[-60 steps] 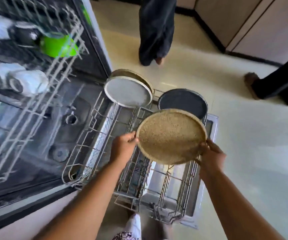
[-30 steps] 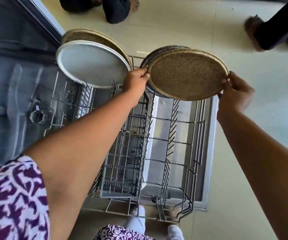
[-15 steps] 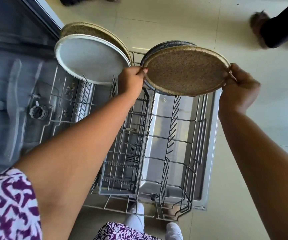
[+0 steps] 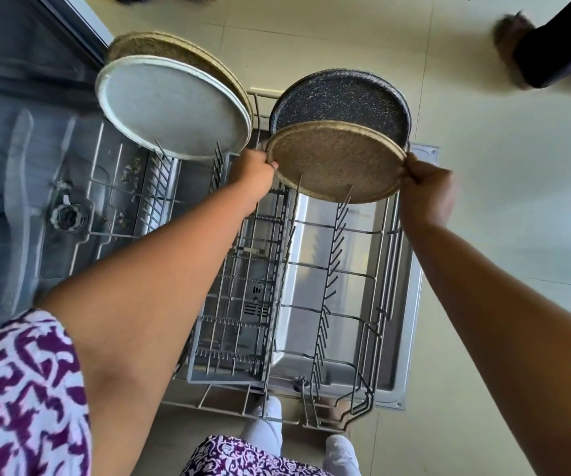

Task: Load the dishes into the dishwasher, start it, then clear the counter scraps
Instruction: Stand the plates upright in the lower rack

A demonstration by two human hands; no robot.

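Head cam: both hands grip a round, speckled tan plate [image 4: 334,161] by its edges, left hand [image 4: 251,173] & right hand [image 4: 426,188], lower rim among the wire tines of the pulled-out rack [image 4: 332,269], just in front of a dark speckled plate [image 4: 342,97]. Pale grey plate [image 4: 172,106] stands to the left, another tan one mostly hidden behind it. No writing legible
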